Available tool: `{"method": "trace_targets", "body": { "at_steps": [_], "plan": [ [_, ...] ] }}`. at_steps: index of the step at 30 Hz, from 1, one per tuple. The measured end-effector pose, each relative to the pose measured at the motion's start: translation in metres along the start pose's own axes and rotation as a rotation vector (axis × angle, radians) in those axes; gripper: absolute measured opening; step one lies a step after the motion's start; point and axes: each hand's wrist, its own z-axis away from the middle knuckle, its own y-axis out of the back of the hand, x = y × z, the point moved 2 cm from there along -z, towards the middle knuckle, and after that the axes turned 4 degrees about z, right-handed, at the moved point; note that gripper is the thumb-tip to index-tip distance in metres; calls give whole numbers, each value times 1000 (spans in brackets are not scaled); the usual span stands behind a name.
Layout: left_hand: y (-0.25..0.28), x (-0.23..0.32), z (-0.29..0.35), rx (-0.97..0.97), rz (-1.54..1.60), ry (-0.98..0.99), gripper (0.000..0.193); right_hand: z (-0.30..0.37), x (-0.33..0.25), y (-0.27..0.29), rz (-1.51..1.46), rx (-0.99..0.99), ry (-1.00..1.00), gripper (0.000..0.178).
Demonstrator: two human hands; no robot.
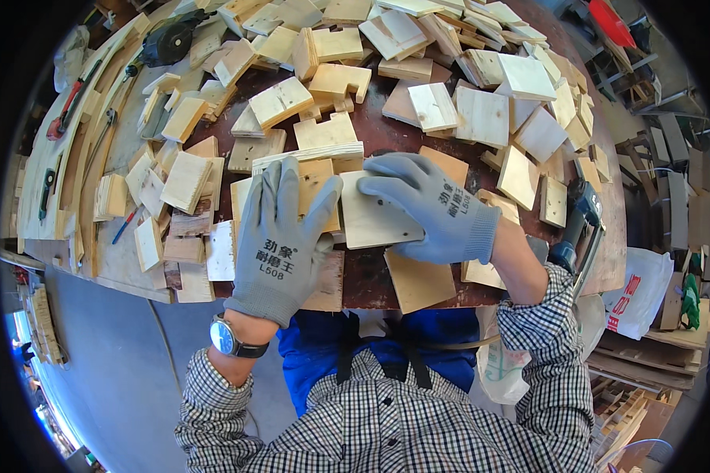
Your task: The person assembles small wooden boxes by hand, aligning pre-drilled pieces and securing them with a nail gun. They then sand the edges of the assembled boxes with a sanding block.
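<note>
My right hand [438, 206], in a grey work glove, grips a pale square wooden block [377, 214] by its right side, fingers over the top edge and the thumb hidden below. To its left, my left hand [276, 236], gloved alike, lies palm down with fingers stretched forward and thumb spread toward that block. A long wooden strip [308, 156] runs just beyond the left fingertips. Between the hands, another wooden block [317, 183] lies partly covered. A tan flat board [420, 282] sits below my right hand at the table's front edge.
Loose wooden blocks [481, 117] are heaped across the dark red table [355, 297]. A blue and black power tool [577, 225] stands at the right edge. At the left are a blue pen [124, 226], a red-handled tool [61, 122] and a black round-bodied tool [168, 39].
</note>
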Motion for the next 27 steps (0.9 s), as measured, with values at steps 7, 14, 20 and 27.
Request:
{"method": "trace_targets", "body": {
  "at_steps": [7,14,20,27],
  "plan": [
    [2,-1,3,0,20,-9,81,-4,-19,-9,254,-35,-137,90],
    [1,-1,1,2,8,-37,81,-3,-11,-10,74,13,-155,86],
    [-7,-4,6,9,-53,-9,88,39,-15,51,-49,326,-330,90],
    [-7,-16,5,53,-107,-35,79,157,46,108,322,670,-881,89]
  ]
}}
